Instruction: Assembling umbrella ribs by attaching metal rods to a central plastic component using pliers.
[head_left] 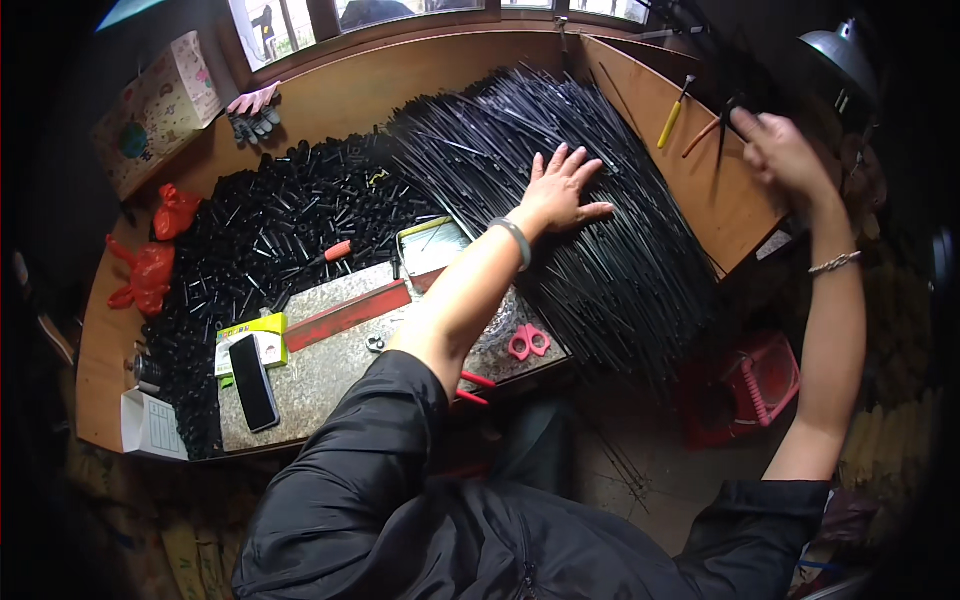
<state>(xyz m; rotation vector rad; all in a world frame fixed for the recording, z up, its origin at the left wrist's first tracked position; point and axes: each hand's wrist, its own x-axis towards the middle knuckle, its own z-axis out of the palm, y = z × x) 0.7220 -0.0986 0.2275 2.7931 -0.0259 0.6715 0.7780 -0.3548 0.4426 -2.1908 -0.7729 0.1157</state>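
Black rods [620, 290] lie beneath the splayed left grip [562, 194], the right grip [785, 155] unreadably blurred.

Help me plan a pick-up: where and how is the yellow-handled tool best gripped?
Probably by the middle of its yellow handle, coming from the near left and gripping across the narrow width. The slender handle points toward the person, with its metal head at the far end; an orange-handled tool and the right hand are to its right.
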